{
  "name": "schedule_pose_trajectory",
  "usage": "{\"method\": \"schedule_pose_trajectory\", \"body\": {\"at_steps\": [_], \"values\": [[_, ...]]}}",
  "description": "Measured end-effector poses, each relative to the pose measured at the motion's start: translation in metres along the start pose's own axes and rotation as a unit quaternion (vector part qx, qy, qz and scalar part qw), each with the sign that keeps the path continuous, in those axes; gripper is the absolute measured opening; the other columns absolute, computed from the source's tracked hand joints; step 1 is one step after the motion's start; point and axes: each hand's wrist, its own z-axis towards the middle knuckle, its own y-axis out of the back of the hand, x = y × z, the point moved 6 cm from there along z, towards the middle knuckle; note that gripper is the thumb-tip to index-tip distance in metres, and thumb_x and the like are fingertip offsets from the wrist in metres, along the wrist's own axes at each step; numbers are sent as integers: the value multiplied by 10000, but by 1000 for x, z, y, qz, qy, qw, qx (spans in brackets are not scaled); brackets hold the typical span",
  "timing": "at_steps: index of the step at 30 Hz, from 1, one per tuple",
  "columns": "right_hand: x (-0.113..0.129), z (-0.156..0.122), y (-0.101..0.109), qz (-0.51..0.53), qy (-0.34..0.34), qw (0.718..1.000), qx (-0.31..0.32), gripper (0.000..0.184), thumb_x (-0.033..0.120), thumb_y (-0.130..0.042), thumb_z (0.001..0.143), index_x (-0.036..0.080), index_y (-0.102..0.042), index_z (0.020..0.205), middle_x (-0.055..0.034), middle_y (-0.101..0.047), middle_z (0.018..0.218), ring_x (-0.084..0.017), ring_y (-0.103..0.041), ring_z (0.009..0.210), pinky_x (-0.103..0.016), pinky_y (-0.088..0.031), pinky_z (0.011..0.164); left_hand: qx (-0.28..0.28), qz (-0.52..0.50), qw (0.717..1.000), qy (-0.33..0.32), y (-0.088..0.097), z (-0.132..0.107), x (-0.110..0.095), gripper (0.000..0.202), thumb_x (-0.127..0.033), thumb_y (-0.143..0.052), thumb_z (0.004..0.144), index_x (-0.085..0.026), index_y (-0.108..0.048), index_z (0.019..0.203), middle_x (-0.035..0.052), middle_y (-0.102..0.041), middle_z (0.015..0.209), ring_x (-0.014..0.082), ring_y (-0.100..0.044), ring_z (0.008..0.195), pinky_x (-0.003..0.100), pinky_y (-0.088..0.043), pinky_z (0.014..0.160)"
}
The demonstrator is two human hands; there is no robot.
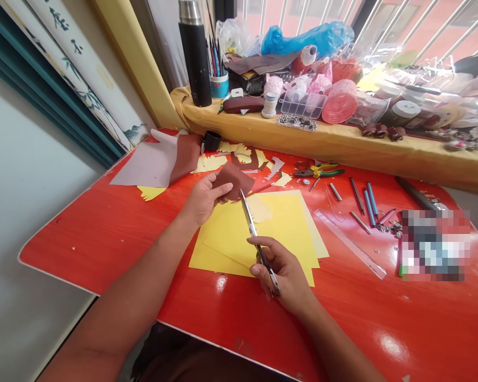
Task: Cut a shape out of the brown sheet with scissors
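My left hand (205,199) pinches a small piece of brown leather or felt (231,180) between thumb and fingers. My right hand (284,276) is shut on the handles of a pair of long metal scissors (255,233). The scissor blades point up and away from me, their tips at the lower edge of the brown piece. Both hands are above stacked yellow paper sheets (258,233) lying on the red table (87,254). A small pale yellow scrap (258,208) lies on the sheets, just right of the blades.
Brown and grey sheets (159,162) and yellow cutouts lie at the table's far left. Pliers (318,171), a clear ruler (349,244), metal punches and snaps lie to the right. A yellow-padded sill behind holds a black flask (195,53) and crowded craft supplies. One area is pixelated.
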Motion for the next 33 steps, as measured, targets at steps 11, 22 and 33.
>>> {"method": "schedule_pose_trajectory", "body": {"at_steps": [11,22,33], "values": [[0,1,1,3,12,1000,-8,533,548,-907,939,240,-715,1330,139,-468,624,-77,-430,359,-235,-362,383,-10,-114,991,67,-1,1,7,464,-342,-1095,622,-177,-809,948,61,-823,945,152,-689,760,263,-516,649],[-1,2,-2,8,7,1000,3,500,515,-903,943,238,-718,1316,134,-478,652,-71,-433,367,-233,-351,385,-4,-51,998,30,-5,0,18,436,-318,-1023,693,-175,-789,1031,59,-800,930,177,-695,769,310,-522,705],[-3,2,-2,4,-9,1000,7,575,586,-923,917,240,-716,1327,126,-469,667,-77,-429,395,-230,-370,390,-26,-77,995,49,-5,-2,11,286,-261,-951,709,-183,-739,885,10,-711,765,115,-568,624,256,-422,559]]}}
